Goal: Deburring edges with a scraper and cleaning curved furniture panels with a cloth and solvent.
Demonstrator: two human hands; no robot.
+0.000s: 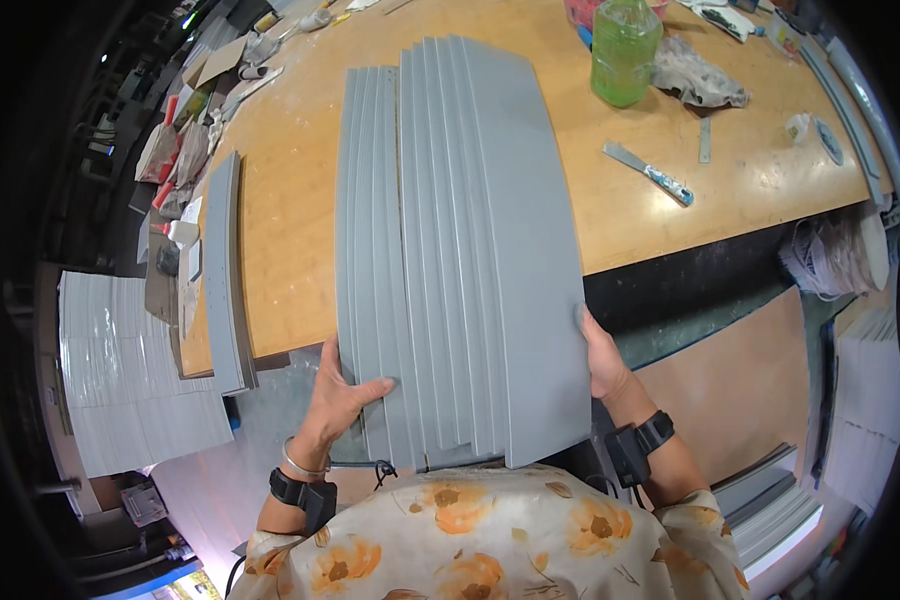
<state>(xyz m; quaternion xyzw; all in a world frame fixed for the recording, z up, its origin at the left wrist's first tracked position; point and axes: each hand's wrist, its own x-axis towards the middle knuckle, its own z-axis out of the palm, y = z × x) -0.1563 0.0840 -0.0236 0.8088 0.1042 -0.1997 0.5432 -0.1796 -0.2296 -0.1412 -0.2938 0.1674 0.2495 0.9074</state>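
Note:
A fanned stack of long grey panels [460, 240] lies across the wooden workbench [290, 200], its near end overhanging the bench edge toward me. My left hand [340, 400] grips the near left edge of the stack, thumb on top. My right hand [602, 360] holds the near right edge, fingers curled under the top panel. Both wrists carry black bands.
A narrow grey strip stack [225, 275] lies at the bench's left edge. A green plastic bottle [625, 50], a rag [698, 78] and a putty knife [650, 172] sit at the far right. White sheet stacks [130, 370] stand at lower left; more panels [770, 500] at lower right.

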